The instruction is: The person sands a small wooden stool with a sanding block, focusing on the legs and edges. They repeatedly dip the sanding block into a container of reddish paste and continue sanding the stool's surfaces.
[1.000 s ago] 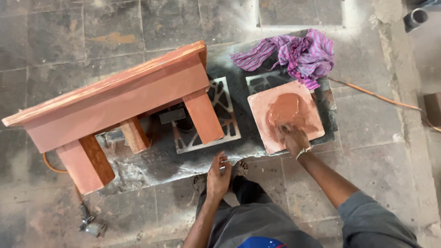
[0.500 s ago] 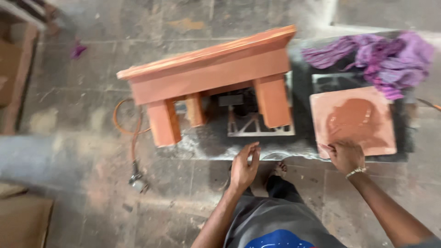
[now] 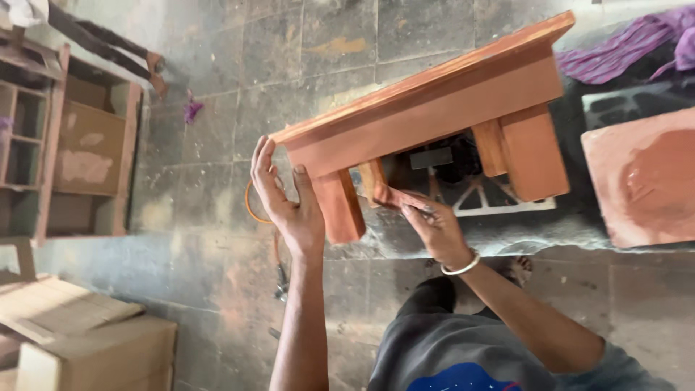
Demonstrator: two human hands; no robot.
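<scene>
Grey stone floor tiles (image 3: 217,130) lay under a reddish wooden stool (image 3: 434,116), its long axis running left to right, where the left hand (image 3: 289,203) pressed flat, fingers apart, against its left end while the right hand (image 3: 434,232) pinched a stained rag (image 3: 391,197) by the near legs.

Grey stone-tiled floor (image 3: 217,108) carries everything. On it stand a reddish wooden stool (image 3: 434,123), a wooden shelf frame (image 3: 65,145) and cardboard boxes (image 3: 94,347)
</scene>
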